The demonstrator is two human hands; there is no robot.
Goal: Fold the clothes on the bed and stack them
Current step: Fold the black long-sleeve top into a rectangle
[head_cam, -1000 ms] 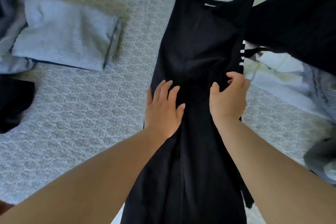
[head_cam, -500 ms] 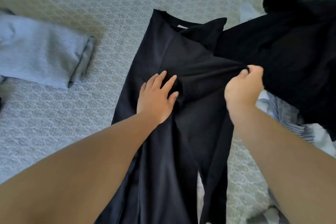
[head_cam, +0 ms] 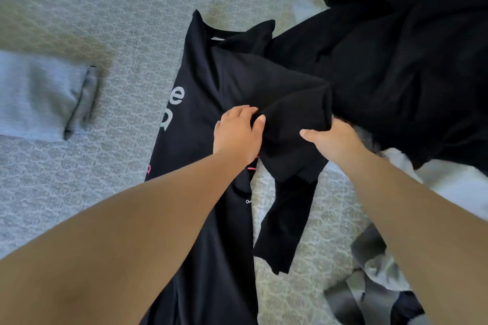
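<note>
Where white letters (head_cam: 176, 96) edge the shirt (head_cam: 211, 82), we read only "e". Our left hand (head_cam: 237, 134) and right hand (head_cam: 334, 141) curl fingers round its fold.

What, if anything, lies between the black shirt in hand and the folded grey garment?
Nothing visible: only bedspread lies between the shirt and the grey garment. The left hand and right hand hold the shirt.

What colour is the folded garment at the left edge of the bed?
The folded garment is light grey, head view.
</note>
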